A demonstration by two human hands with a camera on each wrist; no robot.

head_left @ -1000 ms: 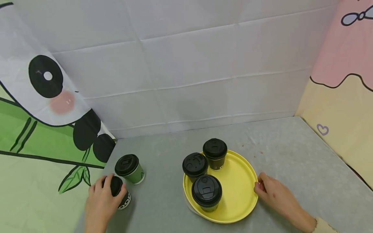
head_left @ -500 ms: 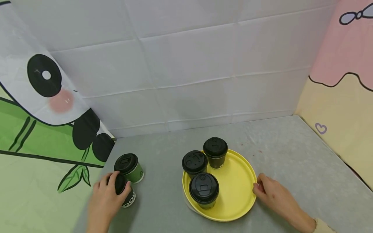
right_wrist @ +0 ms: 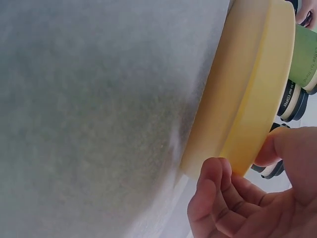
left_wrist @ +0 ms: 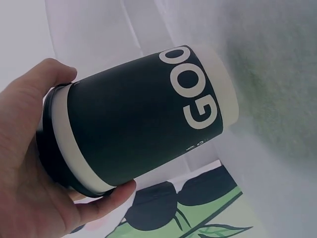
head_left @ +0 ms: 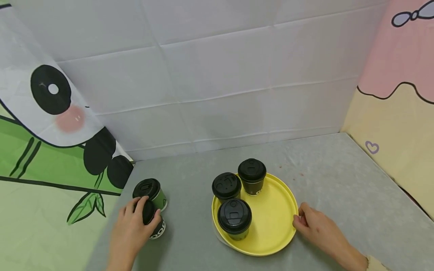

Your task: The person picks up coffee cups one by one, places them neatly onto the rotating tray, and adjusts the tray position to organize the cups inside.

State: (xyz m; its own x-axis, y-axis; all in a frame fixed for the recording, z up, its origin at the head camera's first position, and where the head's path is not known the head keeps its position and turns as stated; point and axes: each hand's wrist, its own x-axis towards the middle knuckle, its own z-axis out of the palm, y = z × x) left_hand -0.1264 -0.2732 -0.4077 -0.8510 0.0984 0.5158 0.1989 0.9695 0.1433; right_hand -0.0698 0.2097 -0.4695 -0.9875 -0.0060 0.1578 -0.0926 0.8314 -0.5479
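My left hand (head_left: 130,229) grips a black paper coffee cup (left_wrist: 133,114) around its black lid, fingers on one side and thumb on the other. White lettering runs near the cup's base, and the cup leans in the head view. Just behind it stands a green cup (head_left: 159,199) with a black lid, partly hidden by my fingers. At the right, my right hand (head_left: 320,229) pinches the rim of a round yellow tray (head_left: 271,233) between thumb and fingers. On the tray's left half stand three lidded cups: a front green one (head_left: 239,235), a left one (head_left: 226,186) and a dark back one (head_left: 252,184).
A grey tabletop (head_left: 190,226) lies under everything, with a gap between the left cups and the tray. White cloth (head_left: 217,82) hangs behind. Printed cartoon panels stand at the left (head_left: 44,162) and right (head_left: 390,124).
My left hand has moved right with the black cup. The tray has turned slightly clockwise with its cups: the front one shifted left, the back one slightly right. My right hand stays at its rim.
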